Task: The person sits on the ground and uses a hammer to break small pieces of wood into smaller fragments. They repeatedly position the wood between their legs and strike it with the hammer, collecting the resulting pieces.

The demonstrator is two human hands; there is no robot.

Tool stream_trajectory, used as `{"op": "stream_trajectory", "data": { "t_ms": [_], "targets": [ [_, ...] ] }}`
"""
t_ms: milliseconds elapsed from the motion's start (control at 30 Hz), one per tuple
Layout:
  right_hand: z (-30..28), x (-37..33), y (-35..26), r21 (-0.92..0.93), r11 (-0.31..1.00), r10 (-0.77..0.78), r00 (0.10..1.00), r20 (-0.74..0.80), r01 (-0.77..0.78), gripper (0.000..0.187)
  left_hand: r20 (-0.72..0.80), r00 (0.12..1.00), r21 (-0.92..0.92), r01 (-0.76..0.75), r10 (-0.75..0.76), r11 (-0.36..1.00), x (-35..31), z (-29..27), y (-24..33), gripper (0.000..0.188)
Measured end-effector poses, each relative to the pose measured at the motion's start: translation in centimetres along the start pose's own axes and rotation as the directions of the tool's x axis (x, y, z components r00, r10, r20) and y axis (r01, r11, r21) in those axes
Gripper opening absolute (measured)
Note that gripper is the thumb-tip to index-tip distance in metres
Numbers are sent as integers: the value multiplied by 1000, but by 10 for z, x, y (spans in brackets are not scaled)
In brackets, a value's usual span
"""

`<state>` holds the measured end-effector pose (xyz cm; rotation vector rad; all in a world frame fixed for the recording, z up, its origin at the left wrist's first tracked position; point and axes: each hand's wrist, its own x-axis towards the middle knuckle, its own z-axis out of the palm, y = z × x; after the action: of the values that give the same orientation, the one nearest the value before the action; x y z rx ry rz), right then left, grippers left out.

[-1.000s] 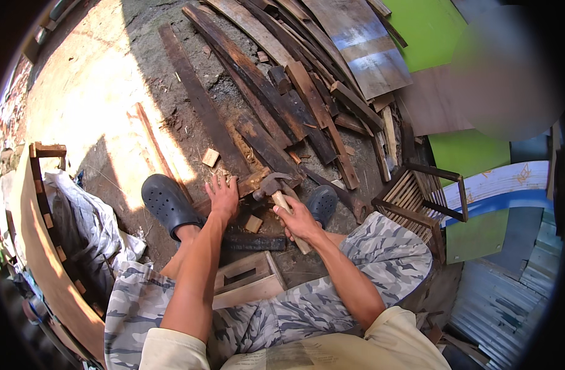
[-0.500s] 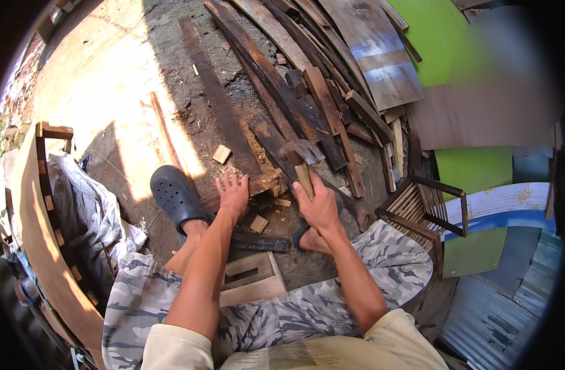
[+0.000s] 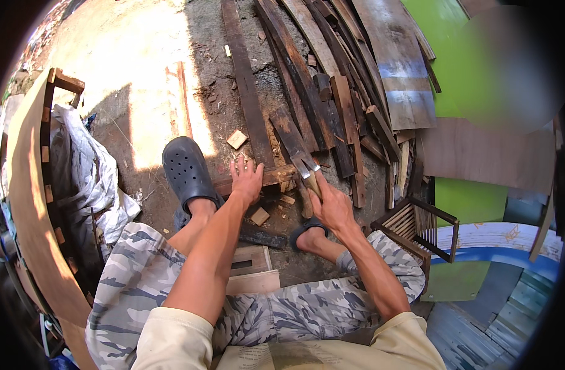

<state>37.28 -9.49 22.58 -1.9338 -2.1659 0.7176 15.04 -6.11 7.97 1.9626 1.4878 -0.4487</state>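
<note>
A: What is largest around you?
B: At the far right, you have a pile of long, dark brown wooden planks point(image 3: 294, 68) on the ground.
A: Nearer?
B: A short, reddish-brown wooden bar point(image 3: 276, 176) lies crosswise; your left hand point(image 3: 248, 183) rests over it, its grip loose, fingers apart.
A: And your right hand point(image 3: 333, 203)?
B: Its grip is clamped round the wooden handle of a grey-headed claw hammer point(image 3: 308, 171), by the bar's right end; I cannot tell whether they touch.
A: Smallest?
B: One pale, square wooden block point(image 3: 236, 139), beyond the bar.
</note>
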Motion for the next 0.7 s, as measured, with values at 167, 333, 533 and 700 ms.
{"op": "stream_trajectory", "data": {
  "t_ms": [167,333,533,700],
  "targets": [
    [-11,-15,-29,5,972,-229,961,-156,233,69,16,1000,-17,-6,6,1000,-2,-3,0,62],
    [30,-24,5,-230,965,-88,982,168,126,65,23,1000,-16,-16,17,1000,3,-4,4,65],
    [20,-31,-39,-45,978,-197,975,99,203,70,-86,995,-84,-65,58,994,10,20,-14,62],
    [35,-22,-21,-134,985,123,985,117,-107,69,-100,991,68,-79,86,995,11,24,-14,63]
  ]
}}
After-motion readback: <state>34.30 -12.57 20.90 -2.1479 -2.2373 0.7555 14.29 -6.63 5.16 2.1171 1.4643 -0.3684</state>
